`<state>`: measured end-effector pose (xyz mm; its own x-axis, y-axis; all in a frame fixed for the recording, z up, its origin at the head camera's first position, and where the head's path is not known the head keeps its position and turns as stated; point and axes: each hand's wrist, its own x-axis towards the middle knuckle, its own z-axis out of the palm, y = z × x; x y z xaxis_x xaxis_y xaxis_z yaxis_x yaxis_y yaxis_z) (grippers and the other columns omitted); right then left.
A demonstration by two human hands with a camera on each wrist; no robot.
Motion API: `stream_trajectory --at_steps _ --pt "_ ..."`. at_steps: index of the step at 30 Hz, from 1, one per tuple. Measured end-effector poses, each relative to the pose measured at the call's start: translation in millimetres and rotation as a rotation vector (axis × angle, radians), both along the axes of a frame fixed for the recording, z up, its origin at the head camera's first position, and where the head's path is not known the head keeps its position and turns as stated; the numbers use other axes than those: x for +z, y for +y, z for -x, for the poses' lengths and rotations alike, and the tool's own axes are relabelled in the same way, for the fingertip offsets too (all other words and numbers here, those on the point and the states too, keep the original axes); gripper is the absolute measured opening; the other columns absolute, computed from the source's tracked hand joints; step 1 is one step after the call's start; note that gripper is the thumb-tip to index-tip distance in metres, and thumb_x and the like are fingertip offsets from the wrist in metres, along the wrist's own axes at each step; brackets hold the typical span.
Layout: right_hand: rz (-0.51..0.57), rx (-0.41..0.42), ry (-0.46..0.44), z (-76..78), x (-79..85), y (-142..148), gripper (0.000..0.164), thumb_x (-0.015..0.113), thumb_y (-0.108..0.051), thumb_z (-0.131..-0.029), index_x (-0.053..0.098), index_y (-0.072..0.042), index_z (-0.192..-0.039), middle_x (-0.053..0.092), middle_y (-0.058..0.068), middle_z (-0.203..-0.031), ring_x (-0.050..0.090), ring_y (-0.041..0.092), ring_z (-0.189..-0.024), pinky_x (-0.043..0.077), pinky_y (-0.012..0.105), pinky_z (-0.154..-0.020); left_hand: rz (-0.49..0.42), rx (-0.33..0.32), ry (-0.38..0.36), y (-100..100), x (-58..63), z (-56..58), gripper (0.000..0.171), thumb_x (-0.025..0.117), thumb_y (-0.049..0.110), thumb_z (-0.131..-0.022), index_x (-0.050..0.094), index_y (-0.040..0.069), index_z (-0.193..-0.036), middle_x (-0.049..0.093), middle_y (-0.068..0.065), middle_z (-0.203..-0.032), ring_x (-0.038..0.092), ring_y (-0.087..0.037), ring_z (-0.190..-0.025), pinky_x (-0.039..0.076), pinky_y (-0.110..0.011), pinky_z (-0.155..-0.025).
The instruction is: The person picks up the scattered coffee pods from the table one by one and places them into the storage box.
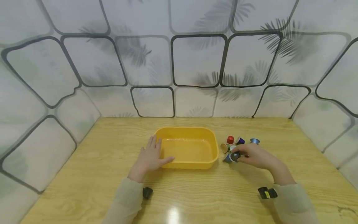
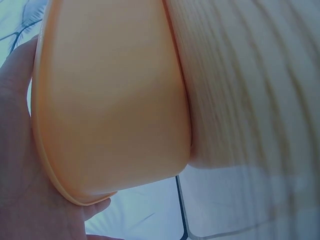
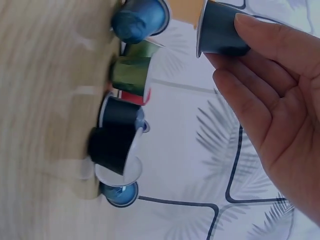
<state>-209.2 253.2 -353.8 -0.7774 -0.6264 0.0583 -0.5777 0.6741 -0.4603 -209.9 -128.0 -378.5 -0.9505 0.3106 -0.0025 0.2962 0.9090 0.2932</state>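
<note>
My right hand point(image 1: 255, 155) pinches a dark coffee capsule point(image 3: 220, 29) between thumb and fingers, raised off the table in the right wrist view. Just beyond it lies a loose cluster of coffee capsules, among them a red capsule point(image 1: 230, 140), a green capsule point(image 3: 131, 71) and a blue capsule point(image 3: 140, 21). To their left stands a yellow plastic tub point(image 1: 184, 165), its visible floor bare. Fingers spread, my left hand point(image 1: 149, 158) rests over the tub's left rim, the thumb lying along the near left corner. The left wrist view shows the tub's outer wall point(image 2: 115, 100) beside the palm.
The wooden table point(image 1: 207, 193) meets a patterned wall covering point(image 1: 195, 62) at the back, with more of it at both sides. A light blue capsule point(image 1: 254, 141) lies a little apart at the right of the cluster.
</note>
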Motion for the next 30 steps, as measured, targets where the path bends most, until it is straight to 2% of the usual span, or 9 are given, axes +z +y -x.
stream_trajectory --at_steps 3,9,13,16,19,30 --pt "0.002 0.008 0.061 -1.2 5.0 -1 0.026 0.063 -0.002 -0.079 0.061 -0.001 -0.105 0.061 0.007 -0.099 0.058 0.017 -0.084 0.049 0.034 -0.067 -0.008 -0.005 -0.003 1 0.5 0.5 0.100 0.038 0.071 -0.076 0.014 -0.002 -0.140 0.001 -0.022 -0.144 -0.002 -0.033 -0.131 0.013 -0.061 -0.096" --pt "0.024 -0.017 0.090 -0.1 9.6 -6 0.026 0.064 -0.004 -0.079 0.061 -0.004 -0.105 0.061 0.002 -0.096 0.054 0.010 -0.077 0.047 0.030 -0.064 0.000 0.001 -0.005 2 -1.5 1.7 0.102 0.037 0.074 -0.074 0.014 -0.001 -0.140 -0.001 -0.020 -0.145 -0.002 -0.032 -0.132 0.013 -0.060 -0.097" --pt "0.060 -0.040 0.111 1.4 11.3 -11 0.026 0.065 -0.005 -0.079 0.062 -0.005 -0.105 0.061 0.003 -0.096 0.056 0.015 -0.081 0.047 0.033 -0.068 0.002 0.004 0.000 1 -2.0 2.0 0.103 0.038 0.074 -0.074 0.014 -0.001 -0.140 0.000 -0.021 -0.144 -0.001 -0.033 -0.132 0.014 -0.060 -0.097" --pt "0.103 -0.037 0.106 3.3 11.4 -16 0.026 0.064 -0.005 -0.080 0.061 -0.003 -0.106 0.061 0.007 -0.102 0.057 0.025 -0.093 0.047 0.038 -0.077 0.009 0.004 0.002 1 -1.9 2.7 0.103 0.038 0.074 -0.073 0.014 0.000 -0.141 0.000 -0.020 -0.144 -0.002 -0.032 -0.132 0.014 -0.060 -0.097" --pt "0.136 -0.022 0.088 6.0 11.3 -22 0.026 0.063 -0.007 -0.082 0.060 -0.004 -0.108 0.061 0.008 -0.105 0.056 0.028 -0.099 0.045 0.039 -0.082 0.012 0.000 0.005 1 -2.5 2.9 0.104 0.039 0.074 -0.073 0.014 -0.001 -0.141 0.000 -0.021 -0.144 -0.002 -0.032 -0.132 0.014 -0.060 -0.096" --pt "0.186 0.039 0.078 22.4 8.1 -60 0.024 0.062 -0.009 -0.083 0.061 -0.006 -0.106 0.062 0.005 -0.102 0.056 0.027 -0.100 0.044 0.040 -0.083 0.003 0.013 -0.008 0 -4.2 2.2 0.104 0.039 0.075 -0.072 0.013 0.000 -0.141 -0.002 -0.020 -0.145 -0.004 -0.030 -0.132 0.014 -0.060 -0.096"
